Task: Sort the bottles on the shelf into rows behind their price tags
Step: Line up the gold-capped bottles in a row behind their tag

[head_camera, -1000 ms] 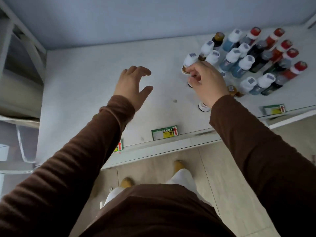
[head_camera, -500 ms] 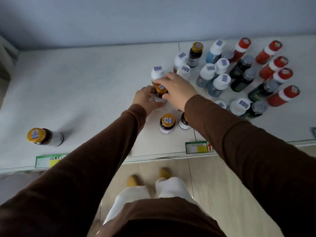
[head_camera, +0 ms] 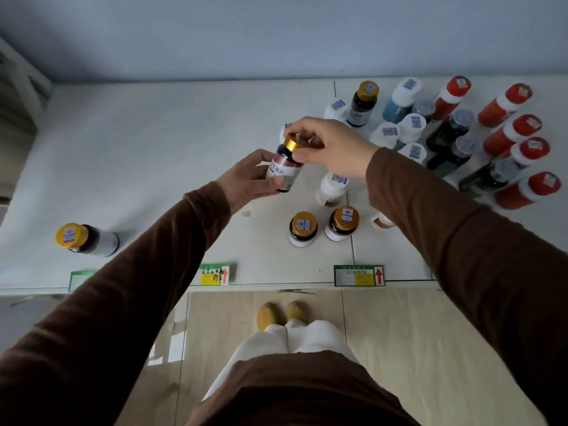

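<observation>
Gold-capped bottle [head_camera: 285, 166] above shelf [head_camera: 153, 179]: left hand [head_camera: 249, 179] grips body, right hand [head_camera: 332, 147] pinches cap.

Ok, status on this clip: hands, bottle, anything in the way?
Left hand and right hand both grip the gold-capped bottle, lifted off the shelf. Rows unsorted. Nothing blocking.

Left hand [head_camera: 246, 179] cups the bottle [head_camera: 284, 167] body; right hand [head_camera: 330, 149] pinches its cap (both arms outstretched).
</observation>
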Demonstrator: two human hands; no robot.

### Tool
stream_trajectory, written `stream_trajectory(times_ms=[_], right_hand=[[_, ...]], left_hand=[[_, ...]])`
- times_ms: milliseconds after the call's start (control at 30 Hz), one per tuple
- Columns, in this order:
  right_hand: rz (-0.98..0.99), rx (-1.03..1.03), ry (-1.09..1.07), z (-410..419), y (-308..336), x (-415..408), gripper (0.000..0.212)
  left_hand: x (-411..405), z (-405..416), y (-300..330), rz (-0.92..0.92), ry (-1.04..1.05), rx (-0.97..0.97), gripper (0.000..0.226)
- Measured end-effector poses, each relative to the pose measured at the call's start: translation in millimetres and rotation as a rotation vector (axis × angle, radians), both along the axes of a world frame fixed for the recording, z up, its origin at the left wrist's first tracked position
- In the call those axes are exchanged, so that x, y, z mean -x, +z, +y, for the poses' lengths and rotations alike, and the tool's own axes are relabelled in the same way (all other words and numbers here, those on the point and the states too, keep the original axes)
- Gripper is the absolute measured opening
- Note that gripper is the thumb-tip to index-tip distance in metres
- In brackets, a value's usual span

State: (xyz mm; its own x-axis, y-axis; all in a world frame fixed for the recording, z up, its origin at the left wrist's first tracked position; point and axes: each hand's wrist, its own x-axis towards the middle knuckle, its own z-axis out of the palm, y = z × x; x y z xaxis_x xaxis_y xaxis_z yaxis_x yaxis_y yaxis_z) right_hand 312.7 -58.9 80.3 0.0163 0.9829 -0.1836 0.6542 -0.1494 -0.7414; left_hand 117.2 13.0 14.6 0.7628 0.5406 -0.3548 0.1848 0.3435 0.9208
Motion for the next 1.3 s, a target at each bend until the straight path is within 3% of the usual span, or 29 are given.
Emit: stream_trajectory(times_ms=[100,333,500,800,1067,1300], right_hand=[[0.076,0.004,0.103,6,15,4,0.039],[0.108,-0.088,0.117,33,45,59,0.045],[-0.026,-0.218,0.053,67,56,134,0.042],[-0.282,-0.188,-0.008,121,22,289,0.041],[-0.422,-0.012,0.023,132,-20,354,0.042],[-0.48,-0.02,0.042,135,-41,367,0.039]], left_hand=[[18,6,17,-0.035,0.009,0.038,0.037],[68,27,53,0.041,0.059,-0.312,0.037],[137,58,75,0.11,0.12,-0.514,0.042],[300,140,61,0.627,-0.05,-1.033,0.045],[345,153,11,0.776,-0.161,-1.141,0.049],[353,157,-7,0.796,-0.165,-1.118,0.05]])
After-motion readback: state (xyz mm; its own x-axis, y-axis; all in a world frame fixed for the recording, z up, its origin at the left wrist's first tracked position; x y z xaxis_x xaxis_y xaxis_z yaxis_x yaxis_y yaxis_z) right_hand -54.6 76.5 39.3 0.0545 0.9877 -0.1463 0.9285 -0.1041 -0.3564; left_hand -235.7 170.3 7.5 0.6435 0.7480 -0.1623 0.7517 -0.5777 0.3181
